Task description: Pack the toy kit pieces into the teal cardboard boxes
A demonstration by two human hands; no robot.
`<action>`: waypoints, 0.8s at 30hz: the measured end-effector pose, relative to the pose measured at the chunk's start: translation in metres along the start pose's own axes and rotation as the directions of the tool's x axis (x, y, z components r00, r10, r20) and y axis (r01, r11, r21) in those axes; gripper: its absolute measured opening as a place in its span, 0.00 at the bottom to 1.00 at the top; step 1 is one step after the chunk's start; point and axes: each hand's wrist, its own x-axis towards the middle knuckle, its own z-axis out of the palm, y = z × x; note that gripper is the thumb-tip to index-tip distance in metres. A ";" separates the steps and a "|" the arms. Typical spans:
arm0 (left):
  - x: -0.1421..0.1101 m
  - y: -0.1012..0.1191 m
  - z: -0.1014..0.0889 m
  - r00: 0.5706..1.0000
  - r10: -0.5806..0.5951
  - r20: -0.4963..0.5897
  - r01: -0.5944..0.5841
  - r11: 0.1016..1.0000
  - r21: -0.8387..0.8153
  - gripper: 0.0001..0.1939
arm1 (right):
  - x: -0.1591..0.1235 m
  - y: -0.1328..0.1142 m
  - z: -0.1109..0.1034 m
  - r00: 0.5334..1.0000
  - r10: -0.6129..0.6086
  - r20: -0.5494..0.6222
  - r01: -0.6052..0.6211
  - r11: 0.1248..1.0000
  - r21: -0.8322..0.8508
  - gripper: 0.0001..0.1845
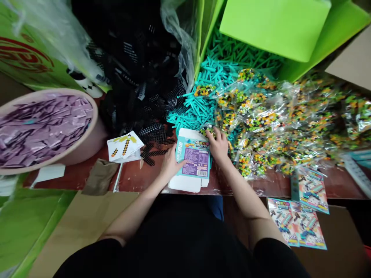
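Observation:
A flat turquoise and purple carton [196,161] lies on the table in front of me, its white end flaps unfolded. My left hand [171,165] grips the carton's left edge, thumb on the printed face. Beyond the right top corner, the curled fingers of my right hand [219,146] rest on a small clear bag of coloured pieces [206,129]; its wrist crosses the carton's right side. Many similar bags [266,116] are heaped to the right. Loose turquoise sticks [193,110] spill out just behind the carton.
At the left stands a pink tub [97,127] full of purple sachets. Printed instruction sheets [124,147] and a brown cloth [100,177] lie nearer. Black grid pieces [139,77] pile up behind. Finished-looking printed boxes [311,189] sit at the right edge, below a green carton [275,27].

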 end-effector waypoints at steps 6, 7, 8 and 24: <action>-0.006 -0.001 0.002 0.998 -0.017 -0.055 0.013 0.998 -0.068 0.41 | 0.079 0.071 -0.050 0.980 0.031 -0.194 -0.059 0.988 -0.140 0.26; -0.007 -0.001 0.002 0.998 -0.016 -0.055 0.012 0.998 -0.069 0.40 | 0.101 0.085 -0.065 0.969 0.064 -0.239 -0.104 0.982 -0.157 0.27; -0.007 -0.001 0.002 0.998 -0.013 -0.054 0.010 0.998 -0.069 0.40 | 0.122 0.098 -0.080 0.956 0.098 -0.276 -0.149 0.974 -0.170 0.28; 0.003 0.014 -0.006 1.000 -0.005 0.005 0.006 0.988 -0.151 0.32 | -0.097 -0.045 0.004 0.869 0.407 0.282 -0.481 0.559 0.675 0.43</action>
